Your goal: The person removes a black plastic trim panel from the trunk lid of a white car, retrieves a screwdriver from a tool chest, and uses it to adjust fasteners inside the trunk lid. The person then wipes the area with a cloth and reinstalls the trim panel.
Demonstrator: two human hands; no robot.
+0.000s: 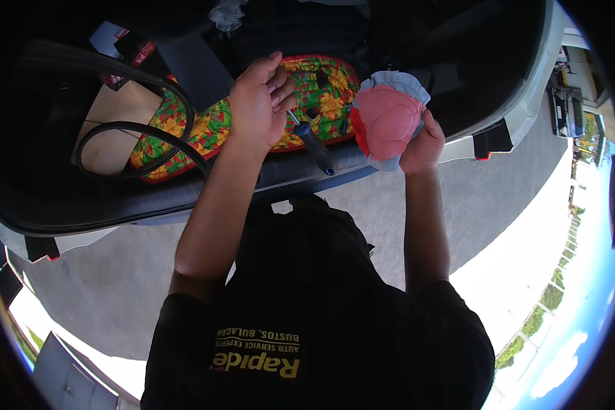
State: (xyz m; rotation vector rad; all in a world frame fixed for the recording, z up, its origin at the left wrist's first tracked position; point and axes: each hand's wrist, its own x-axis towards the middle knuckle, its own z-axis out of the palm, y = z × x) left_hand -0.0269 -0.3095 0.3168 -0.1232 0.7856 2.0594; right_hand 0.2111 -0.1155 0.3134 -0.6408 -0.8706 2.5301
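Behind the pink cloth, fingers of the right hand are hidden.

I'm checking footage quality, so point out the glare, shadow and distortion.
In the head view, glare bleaches the sunlit pavement at right, deep shadow hides much of the car trunk, and fisheye distortion bows the trunk sill; in that same view, the pink-and-grey cloth in the right hand is brightly lit.

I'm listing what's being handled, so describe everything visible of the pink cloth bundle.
The cloth bundle looks like soft fabric, crumpled into a rounded wad: mostly pink, with pale grey-blue around parts of its rim and bright red at its left. The right hand holds its lower right side, near the trunk edge. Its underside is hidden.
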